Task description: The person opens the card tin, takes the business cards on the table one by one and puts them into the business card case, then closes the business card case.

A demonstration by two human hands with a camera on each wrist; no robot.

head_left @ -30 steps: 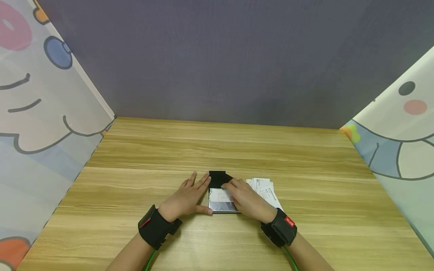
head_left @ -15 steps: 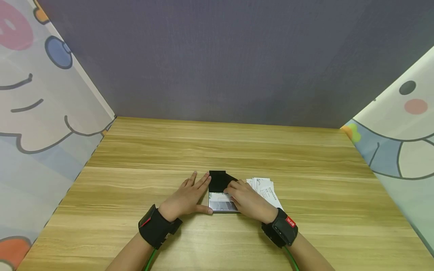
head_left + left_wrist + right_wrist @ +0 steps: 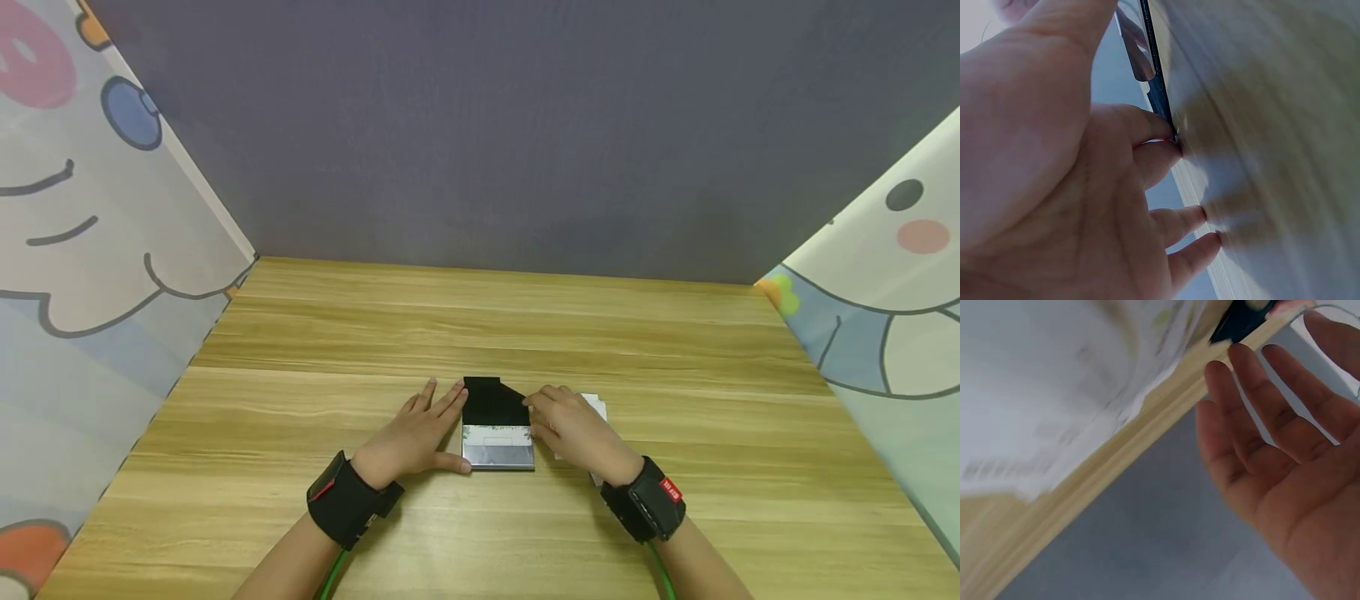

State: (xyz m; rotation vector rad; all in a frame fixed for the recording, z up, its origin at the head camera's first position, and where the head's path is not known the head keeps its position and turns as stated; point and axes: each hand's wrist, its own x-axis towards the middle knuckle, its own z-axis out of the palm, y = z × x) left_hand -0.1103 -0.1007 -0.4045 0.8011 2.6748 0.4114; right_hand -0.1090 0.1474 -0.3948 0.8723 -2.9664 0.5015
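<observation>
A black card holder lies on the table with its flap laid back and a shiny pocket at the front. A white printed card sits in that pocket, its top strip showing. My left hand rests flat at the holder's left side, fingers spread and thumb at the lower left corner. In the left wrist view, two fingertips meet the holder's edge. My right hand is just off the holder's right side, its fingers loosely bent with nothing in them. It partly hides a pile of white printed cards.
The wooden table reaches back to a dark grey panel. Cartoon-printed panels flank both sides. A black band with a green cable sits on each wrist.
My right hand pushed the white card down into the holder's pocket, then let go and moved right, over the pile of cards. The left hand stayed in place.
</observation>
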